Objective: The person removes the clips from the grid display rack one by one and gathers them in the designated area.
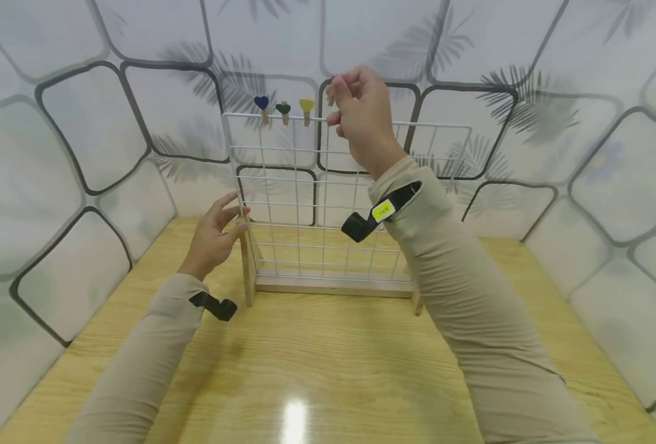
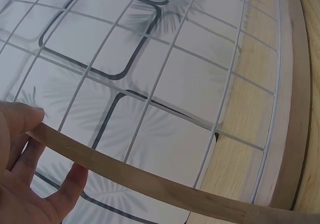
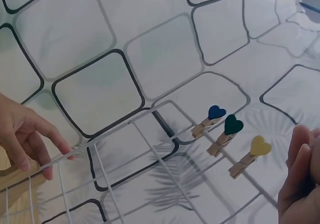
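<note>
A white wire grid rack (image 1: 333,286) stands on wooden legs and a wooden base bar. My left hand (image 1: 211,237) holds its left wooden post (image 2: 145,181), thumb on one side and fingers on the other. Above the top wire, right of centre, my right hand (image 1: 363,114) pinches a small wooden clothespin (image 1: 330,97), mostly hidden by the fingers. Three wooden clothespins with heart tops sit clipped on the top wire left of that hand: blue (image 1: 261,103), green (image 1: 283,108) and yellow (image 1: 306,105). The yellow one is nearest the right hand.
The rack stands towards the back of a light wood table (image 1: 305,351). White patterned sheeting (image 1: 44,148) with dark outlines and leaf prints rises behind it and on both sides. Each wrist wears a black strap with a small camera mount (image 1: 358,227).
</note>
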Available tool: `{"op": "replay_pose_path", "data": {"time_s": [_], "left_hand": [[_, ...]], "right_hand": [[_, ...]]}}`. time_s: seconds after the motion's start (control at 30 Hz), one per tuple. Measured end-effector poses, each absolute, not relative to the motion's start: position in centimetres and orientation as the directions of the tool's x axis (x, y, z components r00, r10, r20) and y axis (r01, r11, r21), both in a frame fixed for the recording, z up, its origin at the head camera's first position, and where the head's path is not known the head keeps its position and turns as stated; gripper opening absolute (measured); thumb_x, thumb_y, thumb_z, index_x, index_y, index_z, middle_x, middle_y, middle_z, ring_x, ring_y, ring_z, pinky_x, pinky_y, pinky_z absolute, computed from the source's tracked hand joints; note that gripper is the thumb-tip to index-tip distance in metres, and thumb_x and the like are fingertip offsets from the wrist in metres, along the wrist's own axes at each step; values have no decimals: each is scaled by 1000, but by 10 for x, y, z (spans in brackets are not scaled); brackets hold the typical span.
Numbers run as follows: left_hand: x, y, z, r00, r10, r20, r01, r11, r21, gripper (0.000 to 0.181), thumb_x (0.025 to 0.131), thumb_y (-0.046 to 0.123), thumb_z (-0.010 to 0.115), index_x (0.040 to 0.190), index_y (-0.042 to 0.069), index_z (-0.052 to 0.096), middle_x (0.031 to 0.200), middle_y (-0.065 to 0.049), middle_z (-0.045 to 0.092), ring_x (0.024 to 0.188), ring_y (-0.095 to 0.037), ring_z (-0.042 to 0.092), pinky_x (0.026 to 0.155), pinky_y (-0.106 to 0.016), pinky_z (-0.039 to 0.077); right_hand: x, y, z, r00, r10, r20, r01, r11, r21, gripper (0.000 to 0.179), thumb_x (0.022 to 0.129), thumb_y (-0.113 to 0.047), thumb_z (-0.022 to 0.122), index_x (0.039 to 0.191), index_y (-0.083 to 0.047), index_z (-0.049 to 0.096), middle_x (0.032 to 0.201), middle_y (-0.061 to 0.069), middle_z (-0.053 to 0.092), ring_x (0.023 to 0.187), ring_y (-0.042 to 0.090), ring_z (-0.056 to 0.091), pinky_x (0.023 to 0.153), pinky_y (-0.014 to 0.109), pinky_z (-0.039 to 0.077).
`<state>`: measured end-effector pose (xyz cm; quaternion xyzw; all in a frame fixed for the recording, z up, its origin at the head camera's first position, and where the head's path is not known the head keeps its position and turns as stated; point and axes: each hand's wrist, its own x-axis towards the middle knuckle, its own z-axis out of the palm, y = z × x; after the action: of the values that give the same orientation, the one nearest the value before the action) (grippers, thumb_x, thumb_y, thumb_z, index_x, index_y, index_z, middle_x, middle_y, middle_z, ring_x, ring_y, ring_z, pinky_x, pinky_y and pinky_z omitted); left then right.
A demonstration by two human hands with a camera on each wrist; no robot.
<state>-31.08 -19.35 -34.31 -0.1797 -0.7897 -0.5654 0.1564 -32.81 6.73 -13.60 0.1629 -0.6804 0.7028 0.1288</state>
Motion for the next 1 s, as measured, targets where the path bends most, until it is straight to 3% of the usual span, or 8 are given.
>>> {"op": "replay_pose_path", "data": {"time_s": [0.27, 0.53, 1.0], "left_hand": [[-312, -194, -343, -897, 90, 433, 439, 304, 846, 63, 96, 5, 60, 151, 7, 29, 132, -22, 55, 136, -30, 38, 106, -53, 34], [-312, -191, -344, -890, 98, 445, 453, 286, 844, 63, 94, 0, 60, 150, 4, 31, 130, -26, 56, 135, -33, 39, 108, -53, 31], [-311, -192, -342, -889, 102, 446, 455, 293, 841, 63, 94, -1, 60, 150, 5, 31, 130, -27, 55, 135, -32, 39, 109, -50, 31]], "right_hand": [[-315, 77, -125, -913, -119, 390, -393, 3, -919, 16, 95, -20, 57, 106, -8, 58, 107, 7, 61, 58, 18, 56, 44, 22, 41], [-304, 108, -141, -928, -208, 307, -339, 137, -931, 18, 97, -23, 60, 107, -8, 63, 105, 9, 60, 73, 22, 59, 59, 27, 47], [-294, 161, -180, -942, -194, 274, -310, 190, -931, 16, 98, -19, 59, 105, -4, 63, 97, 9, 63, 71, 18, 60, 58, 25, 50]]}}
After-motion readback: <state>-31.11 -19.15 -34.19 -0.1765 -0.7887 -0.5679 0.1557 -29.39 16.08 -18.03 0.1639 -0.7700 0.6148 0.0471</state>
